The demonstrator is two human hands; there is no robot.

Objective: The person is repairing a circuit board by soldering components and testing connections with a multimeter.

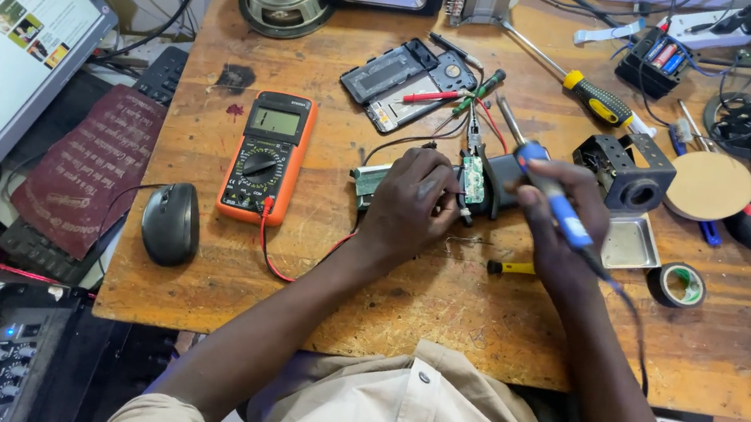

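I see the left hand (409,201) lying over a small black gadget (497,185) in the middle of the wooden counter (340,282), with the fingers curled down around a little green circuit board (473,178) that stands on edge against it. I read that hold as a brace: the palm pins the piece to the counter so the board cannot shift while it is worked on. The grip is closed on the board and the part beneath it.

The right hand (556,216) has its grip wrapped tight around a blue-handled soldering iron (549,194), held like a pen. The metal tip slants up and to the left, ending just above the board, and the cord runs back past the wrist toward the body. That pen hold gives fine control of the tip. I cannot tell whether the tip touches anything.

Both forearms come in from the bottom edge and meet at the work, elbows apart, wrists low near the counter.

An orange multimeter (265,155) lies just left of the left hand, its red lead curling under the wrist. A black mouse (172,222) sits farther left. An opened phone (407,84) lies beyond the work, a yellow-handled screwdriver (584,86) to its right. A small metal tray (629,242) and a roll of tape (676,285) lie beside the right hand.
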